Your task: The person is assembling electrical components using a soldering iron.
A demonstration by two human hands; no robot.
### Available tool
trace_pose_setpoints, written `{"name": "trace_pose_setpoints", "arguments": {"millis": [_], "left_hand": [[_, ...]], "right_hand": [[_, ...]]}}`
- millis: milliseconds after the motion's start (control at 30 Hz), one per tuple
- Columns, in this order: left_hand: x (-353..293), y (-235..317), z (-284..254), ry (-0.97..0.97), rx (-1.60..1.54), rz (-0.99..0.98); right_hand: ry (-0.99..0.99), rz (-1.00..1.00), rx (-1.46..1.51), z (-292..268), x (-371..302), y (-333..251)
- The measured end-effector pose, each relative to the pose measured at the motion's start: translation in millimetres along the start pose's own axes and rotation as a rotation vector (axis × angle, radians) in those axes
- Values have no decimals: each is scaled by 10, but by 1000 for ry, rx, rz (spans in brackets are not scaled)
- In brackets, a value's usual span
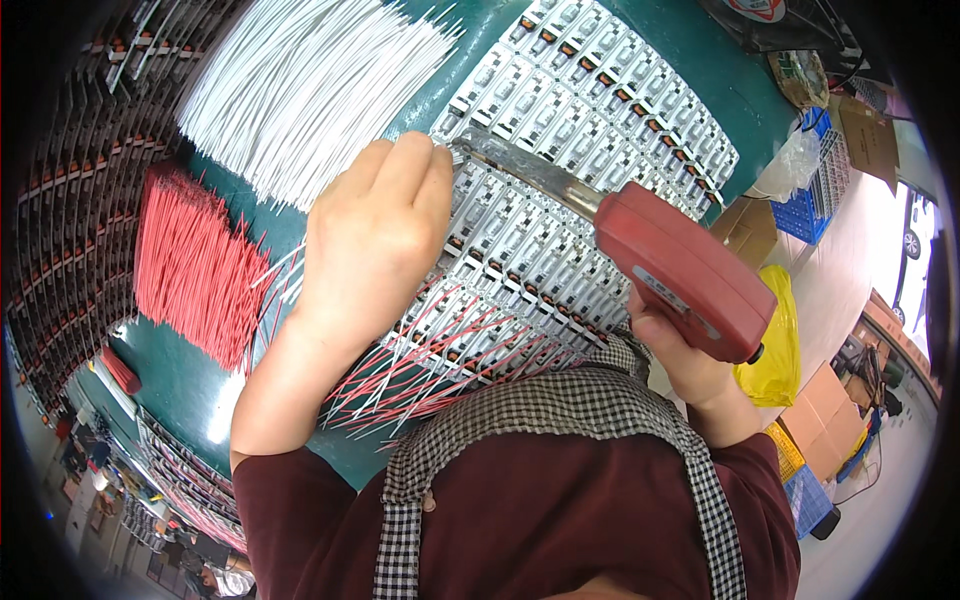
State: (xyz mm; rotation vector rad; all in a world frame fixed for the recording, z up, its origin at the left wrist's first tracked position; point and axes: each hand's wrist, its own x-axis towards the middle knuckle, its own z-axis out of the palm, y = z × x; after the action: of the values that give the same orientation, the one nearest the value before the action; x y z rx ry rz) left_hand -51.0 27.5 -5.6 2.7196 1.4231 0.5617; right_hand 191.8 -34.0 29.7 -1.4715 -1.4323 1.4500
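My right hand [682, 352] is wrapped round the grip of a red soldering gun [685, 265]. Its long metal barrel points left, and the tip ends at the fingertips of my left hand [385, 215]. That left hand is closed, palm down, over the left edge of a panel of small white modules [600, 110] set in rows. White wires [287, 277] stick out from beneath its wrist; the fingers hide their other ends. From the panel's nearest rows, red and white wires [425, 365] trail toward my checked apron.
On the green table [360, 455] lie a big pile of white wires [315, 95] and a bundle of red wires [195, 270] at left. Racks of modules [70, 200] line the far left. A yellow bag [775, 345], blue crates [800, 225] and cardboard stand at right.
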Motion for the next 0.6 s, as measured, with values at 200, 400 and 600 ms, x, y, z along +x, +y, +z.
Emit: {"name": "trace_pose_setpoints", "arguments": {"millis": [200,400,600], "left_hand": [[21,34,-40,-65,25,0],[29,65,-60,-84,54,-11],[-12,48,-10,6,-3,1]], "right_hand": [[-21,37,9,-48,-75,15],[-67,67,96,-96,-116,29],[-77,119,227,-125,-151,47]]}}
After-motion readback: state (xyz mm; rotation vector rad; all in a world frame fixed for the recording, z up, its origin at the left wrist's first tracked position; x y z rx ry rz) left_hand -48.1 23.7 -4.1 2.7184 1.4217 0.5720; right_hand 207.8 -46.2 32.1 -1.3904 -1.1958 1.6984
